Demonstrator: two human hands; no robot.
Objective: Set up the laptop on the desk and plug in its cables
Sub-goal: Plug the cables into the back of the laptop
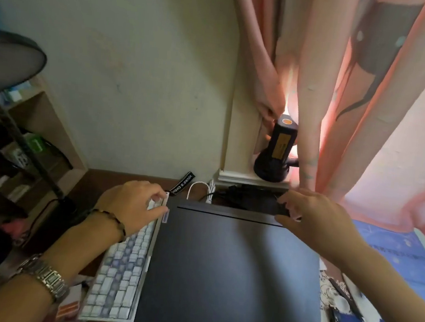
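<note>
A dark, closed laptop (232, 271) lies flat on the desk in front of me, its hinge edge pointing toward the wall. My left hand (134, 205) grips its far left corner, fingers curled over the edge. My right hand (312, 217) grips the far right corner, next to a black bundle (252, 198) behind the laptop. A white cable (199, 189) and a dark cable loop on the desk behind the laptop. No cable is visibly plugged into it.
A white and lilac keyboard (119, 276) lies tight against the laptop's left side. A black torch (276, 151) stands on the window ledge beside pink curtains (342, 95). A fan (10, 63) and shelves stand left. A blue mat (394, 256) and pens lie right.
</note>
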